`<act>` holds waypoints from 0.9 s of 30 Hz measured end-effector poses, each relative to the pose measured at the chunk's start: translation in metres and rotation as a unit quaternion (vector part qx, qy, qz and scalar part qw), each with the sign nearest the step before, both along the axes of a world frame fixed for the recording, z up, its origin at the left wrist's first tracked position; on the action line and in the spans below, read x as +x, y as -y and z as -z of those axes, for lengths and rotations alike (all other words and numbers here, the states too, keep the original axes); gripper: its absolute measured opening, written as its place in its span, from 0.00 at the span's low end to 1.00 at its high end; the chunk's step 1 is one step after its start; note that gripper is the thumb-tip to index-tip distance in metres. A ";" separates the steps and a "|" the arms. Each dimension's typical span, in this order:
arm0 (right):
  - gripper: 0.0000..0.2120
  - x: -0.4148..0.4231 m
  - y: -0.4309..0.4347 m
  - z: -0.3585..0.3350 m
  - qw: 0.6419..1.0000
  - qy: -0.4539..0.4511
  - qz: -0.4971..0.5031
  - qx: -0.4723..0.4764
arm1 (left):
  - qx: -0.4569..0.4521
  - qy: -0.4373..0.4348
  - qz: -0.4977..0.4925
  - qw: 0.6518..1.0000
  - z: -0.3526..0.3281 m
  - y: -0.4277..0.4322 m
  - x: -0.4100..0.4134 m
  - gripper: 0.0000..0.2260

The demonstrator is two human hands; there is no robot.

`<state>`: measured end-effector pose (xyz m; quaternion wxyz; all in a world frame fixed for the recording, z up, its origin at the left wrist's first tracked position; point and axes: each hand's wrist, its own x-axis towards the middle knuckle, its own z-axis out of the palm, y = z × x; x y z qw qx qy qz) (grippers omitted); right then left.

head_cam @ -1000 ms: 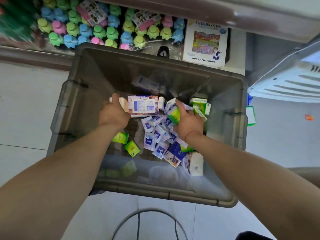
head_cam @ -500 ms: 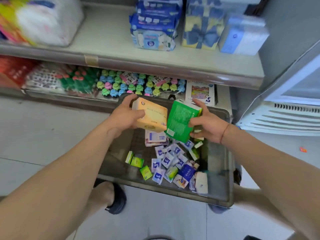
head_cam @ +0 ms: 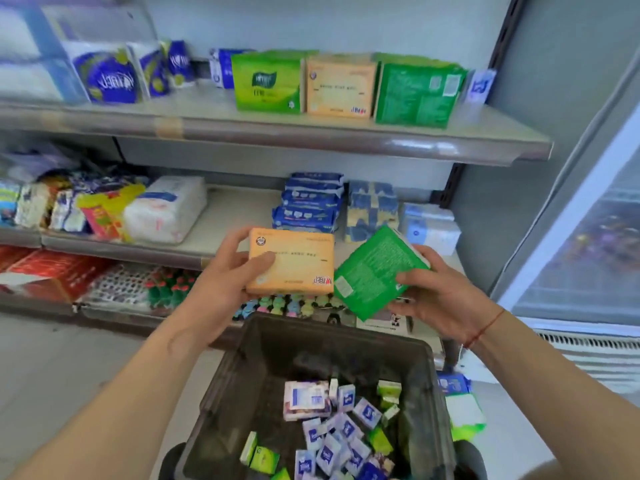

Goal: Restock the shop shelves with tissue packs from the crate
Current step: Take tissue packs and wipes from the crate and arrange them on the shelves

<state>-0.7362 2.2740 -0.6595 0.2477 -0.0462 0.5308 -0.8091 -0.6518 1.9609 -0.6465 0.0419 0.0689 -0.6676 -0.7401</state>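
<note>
**A:** Which step is the person doing now?

**B:** I think it is the carrying step. The left hand [head_cam: 221,282] holds an orange pack [head_cam: 291,261]: the thumb lies on the front face and the fingers [head_cam: 237,237] curl round its left edge. The right hand [head_cam: 440,296] grips a green pack [head_cam: 374,271], which is tilted, at its right corner. The two packs are side by side, almost touching, above the far rim of the crate [head_cam: 242,375].

**A:** And where should they go?

**B:** Probably to the top shelf [head_cam: 311,133]. A green pack, an orange one and a second green one stand there in a row of large packs [head_cam: 341,88], and they look like the same kinds.

**A:** So what does the next move need?

**B:** Both arms must reach up and far. The green pack should be turned upright first, I suppose. Free space shows in front of the row, but whether there is room beside it I cannot tell.

**A:** Is much left?

**B:** Yes, many small packs [head_cam: 332,445] lie in the bottom of the crate.
</note>
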 end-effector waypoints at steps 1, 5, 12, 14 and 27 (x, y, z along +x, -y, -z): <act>0.26 -0.002 -0.003 -0.006 1.000 -0.011 0.020 -0.017 | 0.011 -0.015 -0.014 1.000 -0.005 0.000 -0.001 0.18; 0.26 -0.011 -0.013 -0.021 0.997 -0.044 0.049 -0.048 | 0.087 -0.066 -0.039 0.993 -0.022 0.000 -0.007 0.27; 0.24 -0.030 -0.006 -0.036 0.990 -0.099 0.074 -0.061 | 0.109 -0.078 -0.041 0.990 -0.042 0.003 -0.012 0.20; 0.26 -0.030 -0.006 -0.031 0.990 -0.103 0.074 -0.056 | 0.091 -0.074 -0.045 0.992 -0.049 -0.001 -0.014 0.19; 0.30 -0.061 0.028 -0.058 0.967 -0.198 0.154 -0.034 | -0.116 -0.201 -0.099 0.968 -0.171 0.013 -0.098 0.17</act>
